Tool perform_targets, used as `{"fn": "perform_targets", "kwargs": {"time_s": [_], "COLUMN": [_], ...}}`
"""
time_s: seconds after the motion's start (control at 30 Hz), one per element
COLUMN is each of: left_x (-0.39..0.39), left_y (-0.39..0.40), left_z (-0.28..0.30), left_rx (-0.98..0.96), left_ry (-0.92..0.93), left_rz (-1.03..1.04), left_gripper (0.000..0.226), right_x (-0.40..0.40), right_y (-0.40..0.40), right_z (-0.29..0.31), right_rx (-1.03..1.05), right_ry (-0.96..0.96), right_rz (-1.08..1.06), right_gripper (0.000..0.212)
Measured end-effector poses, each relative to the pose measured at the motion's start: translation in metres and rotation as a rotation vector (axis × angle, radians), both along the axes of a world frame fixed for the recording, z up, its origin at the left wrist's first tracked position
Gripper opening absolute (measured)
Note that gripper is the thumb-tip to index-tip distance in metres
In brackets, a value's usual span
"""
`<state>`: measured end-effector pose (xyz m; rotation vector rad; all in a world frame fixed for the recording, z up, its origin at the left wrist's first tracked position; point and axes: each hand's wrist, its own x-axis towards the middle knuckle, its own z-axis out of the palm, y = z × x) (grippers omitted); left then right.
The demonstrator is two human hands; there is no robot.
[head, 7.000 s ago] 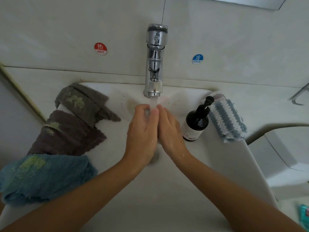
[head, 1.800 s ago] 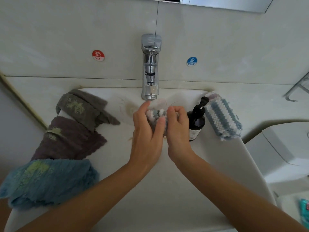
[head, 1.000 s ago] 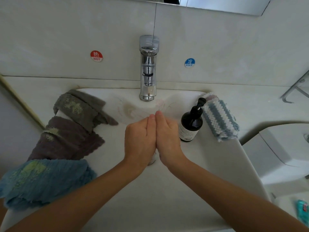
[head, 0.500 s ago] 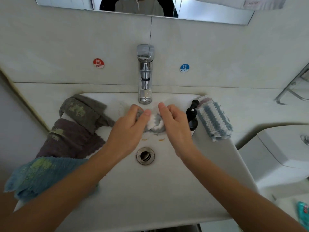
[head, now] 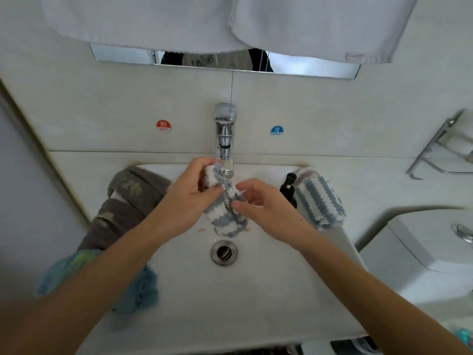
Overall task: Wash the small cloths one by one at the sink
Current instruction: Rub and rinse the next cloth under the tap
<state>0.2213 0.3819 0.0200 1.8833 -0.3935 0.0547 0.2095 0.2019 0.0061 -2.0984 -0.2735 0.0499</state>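
Blue-and-white striped cloth (head: 225, 213), knitted, wet-looking: held over the sink (head: 256, 290) just beneath the tap (head: 224, 139), its lower end trailing toward the drain (head: 224, 252). Left hand (head: 186, 201) grips the upper bunched end, fingers curled round it. Right hand (head: 266, 203) pinches the lower part between thumb and fingers. Whether water is running cannot be told.

Second striped cloth (head: 318, 198), folded: on the sink's right rim, just beside a dark pump bottle (head: 288, 188).

Grey-brown cloth (head: 133, 185), stained: draped on the left rim. Darker brown cloth (head: 112, 224) just below it. Blue cloth (head: 138, 290), stained green: lowest on the left rim, partly behind the left forearm.

Orange flecks (head: 202, 229): on the basin near the held cloth.

White towels (head: 230, 21): hanging above the mirror strip (head: 122, 53). Hot sticker (head: 163, 126) and cold sticker (head: 276, 131) flank the tap.

Step in hand, as judged: rubbing or wringing one striped cloth. The three stained cloths on the left appear unwashed, so the task seems early.

Next move calls for squeezing the cloth out, setting it with its folded match on the right, then taking one cloth from the left.
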Motion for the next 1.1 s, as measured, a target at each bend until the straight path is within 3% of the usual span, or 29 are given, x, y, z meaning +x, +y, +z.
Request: {"fn": "perform_targets", "kwargs": {"time_s": [0.03, 0.1, 0.27, 0.47, 0.53, 0.63, 0.83, 0.93, 1.07, 1.1], "left_x": [0.001, 0.003, 0.015, 0.025, 0.028, 0.027, 0.026, 0.024, 0.023, 0.023], "left_y": [0.000, 0.005, 0.033, 0.046, 0.046, 0.046, 0.052, 0.053, 0.052, 0.052], "left_z": [0.002, 0.005, 0.010, 0.008, 0.008, 0.007, 0.003, 0.002, 0.005, 0.006], "left_rx": [-0.024, -0.022, 0.226, 0.086, -0.008, -0.100, -0.149, -0.154, -0.263, -0.298], "left_ry": [-0.011, -0.011, 0.041, 0.164, 0.237, 0.300, 0.388, 0.401, 0.413, 0.416], "left_rz": [-0.010, -0.039, -0.097, 0.068, 0.125, 0.144, 0.157, 0.154, 0.177, 0.172], "left_gripper": [0.032, 0.036, 0.043, 0.013, 0.013, 0.014, 0.018, 0.017, 0.035, 0.037], "right_x": [0.001, 0.003, 0.007, 0.011, 0.011, 0.012, 0.010, 0.010, 0.011, 0.011], "right_y": [0.001, -0.003, -0.019, -0.029, -0.028, -0.030, -0.042, -0.042, -0.044, -0.046], "right_z": [0.001, 0.002, 0.016, 0.030, 0.032, 0.033, 0.031, 0.029, 0.027, 0.027], "right_rx": [0.000, 0.044, 0.232, 0.623, 0.611, 0.401, 0.105, 0.213, 0.415, 0.442], "right_ry": [-0.049, -0.128, -0.154, 0.029, 0.028, -0.040, -0.146, -0.091, 0.088, 0.124], "right_rz": [-0.016, -0.069, -0.225, -0.261, -0.270, -0.296, -0.316, -0.382, -0.455, -0.428], "right_gripper": [0.003, 0.018, 0.032, 0.031, 0.029, 0.027, 0.024, 0.025, 0.005, 0.014]}}
